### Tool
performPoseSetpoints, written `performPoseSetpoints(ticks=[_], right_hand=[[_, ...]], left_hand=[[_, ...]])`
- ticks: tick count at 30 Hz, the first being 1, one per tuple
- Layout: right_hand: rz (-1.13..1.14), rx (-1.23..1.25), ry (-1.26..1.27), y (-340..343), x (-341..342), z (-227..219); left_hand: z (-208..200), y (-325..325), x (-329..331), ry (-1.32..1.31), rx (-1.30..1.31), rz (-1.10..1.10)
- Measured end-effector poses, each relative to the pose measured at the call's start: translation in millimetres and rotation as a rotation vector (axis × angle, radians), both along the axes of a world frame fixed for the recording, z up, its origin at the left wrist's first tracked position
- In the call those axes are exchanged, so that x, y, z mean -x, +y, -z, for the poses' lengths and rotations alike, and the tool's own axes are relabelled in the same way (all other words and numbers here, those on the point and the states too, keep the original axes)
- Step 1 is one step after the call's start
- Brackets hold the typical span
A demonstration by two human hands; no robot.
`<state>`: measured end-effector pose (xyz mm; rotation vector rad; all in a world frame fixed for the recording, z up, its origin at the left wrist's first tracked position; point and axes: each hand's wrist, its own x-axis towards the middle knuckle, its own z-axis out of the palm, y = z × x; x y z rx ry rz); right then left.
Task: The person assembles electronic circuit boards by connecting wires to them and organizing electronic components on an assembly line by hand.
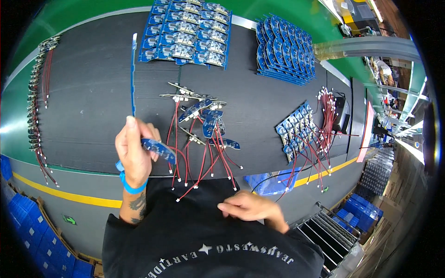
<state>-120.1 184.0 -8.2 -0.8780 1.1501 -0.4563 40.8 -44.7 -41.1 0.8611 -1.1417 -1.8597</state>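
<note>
My left hand [135, 150] is closed on a small curved blue circuit board [159, 149] at the near edge of the black mat. A long thin blue strip [133, 76] reaches away from the thumb tip; whether the hand grips it too is unclear. Just right of this hand lies a loose pile of similar circuit boards [212, 123], with red wires [202, 169] ending in white plugs that trail toward me. My right hand [248, 207] hovers before my torso with fingers curled together, nothing visible in them.
Blue board panels [185, 34] lie at the back, beside another stack of panels [286, 48]. At the right sit a wired panel [296, 127], a bundle of red wires [327, 111] and a black box [341, 113]. A row of wired boards [34, 97] lines the left edge.
</note>
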Motion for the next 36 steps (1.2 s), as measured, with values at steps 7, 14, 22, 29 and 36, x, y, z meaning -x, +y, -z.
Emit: performPoseSetpoints(ticks=[7,14,22,29,36], right_hand=[[0.518,0.296,1.038,100,-19,226],[0.308,0.378,0.965,94,-27,229],[0.220,0.279,1.007,88,1,110],[0.226,0.379,0.446,50,36,-51],[0.630,0.413,0.061,5,39,-65]], left_hand=[[-1,-4,7,0.035,0.065,0.119],[13,6,2,-0.030,-0.056,-0.048],[10,8,-4,0.159,-0.065,-0.005],[-8,3,-13,0.349,-0.105,-0.002],[-14,2,-8,0.426,-0.128,0.140]])
